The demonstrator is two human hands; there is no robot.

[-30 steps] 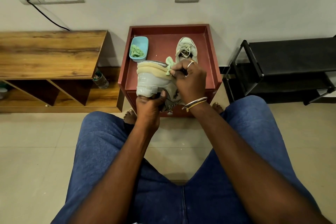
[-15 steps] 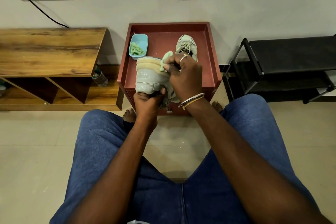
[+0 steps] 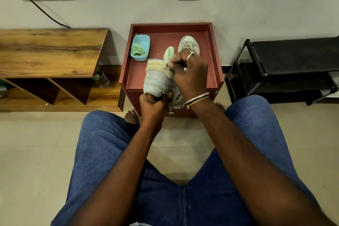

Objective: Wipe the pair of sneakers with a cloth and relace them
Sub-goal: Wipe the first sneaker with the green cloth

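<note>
Blue denim jeans (image 3: 102,152) worn, forearms (image 3: 238,143) left bare, silver ring (image 3: 189,57) worn on the right hand (image 3: 190,77), silver and yellow bangles (image 3: 196,98) worn at its wrist, feet (image 3: 131,116) left unshod.

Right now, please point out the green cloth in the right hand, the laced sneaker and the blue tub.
green cloth (image 3: 169,54), head view, its loose upper end.
laced sneaker (image 3: 189,45), head view, its laces.
blue tub (image 3: 144,42), head view, bare inner floor.

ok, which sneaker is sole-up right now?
The held sneaker, gripped by the left hand while the right hand holds a green cloth to it. The other sneaker sits upright on the red table, laces showing.
</note>
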